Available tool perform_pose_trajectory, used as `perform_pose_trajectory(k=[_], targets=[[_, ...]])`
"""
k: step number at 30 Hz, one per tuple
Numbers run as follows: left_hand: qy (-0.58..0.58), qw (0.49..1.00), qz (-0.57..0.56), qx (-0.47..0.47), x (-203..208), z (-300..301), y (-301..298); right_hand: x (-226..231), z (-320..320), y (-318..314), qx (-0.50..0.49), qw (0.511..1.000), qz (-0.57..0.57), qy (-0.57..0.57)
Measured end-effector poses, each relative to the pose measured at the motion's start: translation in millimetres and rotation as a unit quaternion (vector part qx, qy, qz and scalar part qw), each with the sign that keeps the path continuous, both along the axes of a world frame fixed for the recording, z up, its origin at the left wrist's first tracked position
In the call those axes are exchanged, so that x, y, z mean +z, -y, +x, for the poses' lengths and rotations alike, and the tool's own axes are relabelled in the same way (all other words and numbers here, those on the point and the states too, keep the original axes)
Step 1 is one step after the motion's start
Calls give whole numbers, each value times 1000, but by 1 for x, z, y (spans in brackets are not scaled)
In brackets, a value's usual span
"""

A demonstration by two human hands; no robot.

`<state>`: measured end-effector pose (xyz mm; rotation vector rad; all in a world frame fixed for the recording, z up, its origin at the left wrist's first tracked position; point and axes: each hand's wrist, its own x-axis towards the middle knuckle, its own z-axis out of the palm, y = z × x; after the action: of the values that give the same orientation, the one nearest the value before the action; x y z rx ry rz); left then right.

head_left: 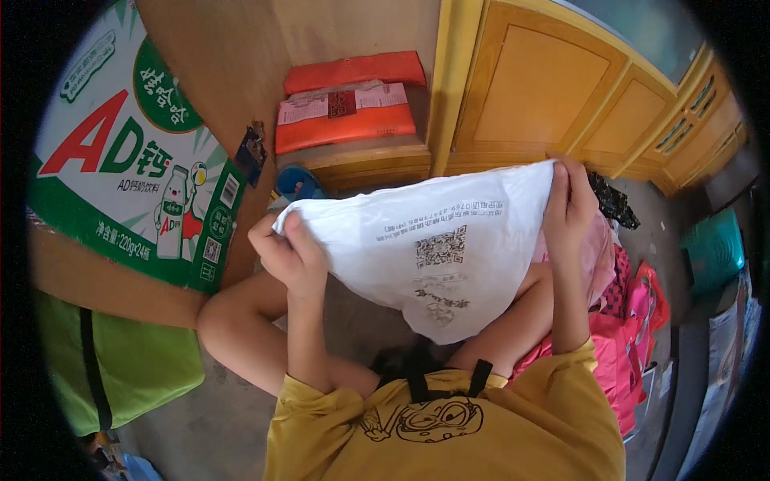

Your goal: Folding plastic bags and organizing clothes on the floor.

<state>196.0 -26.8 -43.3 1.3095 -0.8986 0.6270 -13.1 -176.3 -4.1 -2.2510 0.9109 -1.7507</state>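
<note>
Plastic, or something very like it, makes up the thin white printed bag (377,252) that we hold up before us, above our crossed bare legs (253,325). Our left hand (293,255) is curled closed on its upper left corner, thumb laid over the material; our right hand (568,196) grips the upper right corner. Between them the top edge runs fairly taut, rising toward the right, while the lower part hangs loose and creased, narrowing to a rounded end. Whether that end touches our right thigh, we cannot tell.

As for how far along we are, the bag is already lifted and spread, so that its dark print and square code (440,247) face us. We see no fold laid across it, and neither corner is let go, so we judge the handling to be midway rather than finished. Whether anything lies inside, or how much is left to do, we cannot make out.

Around us stand a tall green-and-white cardboard carton (120,184) on the left, a lime-green bag with a black strap (148,361) below it, flat red packets (349,124) on a wooden shelf (373,163) ahead, and, beside our right leg, a shiny bright pink bag (609,361).
</note>
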Motion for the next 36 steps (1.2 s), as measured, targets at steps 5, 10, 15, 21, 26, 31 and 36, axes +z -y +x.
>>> perform_pose_trajectory(k=[5, 10, 15, 21, 26, 31, 36], targets=[[-205, 966, -73, -141, -4, 7, 1, 17, 14, 13, 37, 999, 27, -7], [-247, 902, 95, -342, -52, -19, 2, 13, 25, 53, 124, 989, 57, 52], [-310, 895, 99, -304, -59, -17, 23, -35, 18, 91, 229, 882, 398, 103], [-368, 865, 166, -297, -91, 8, 27, -133, 10, 8, 313, 665, 673, 88], [-500, 755, 373, -202, -139, 7, 20, -167, 17, -9, 290, 534, 755, 244], [-525, 655, 459, -292, -220, -17, 6, -196, 31, 23, 99, 858, 475, -166], [-471, 743, 339, -333, -211, -29, 25, -215, -2, 60, 55, 899, 353, -252]])
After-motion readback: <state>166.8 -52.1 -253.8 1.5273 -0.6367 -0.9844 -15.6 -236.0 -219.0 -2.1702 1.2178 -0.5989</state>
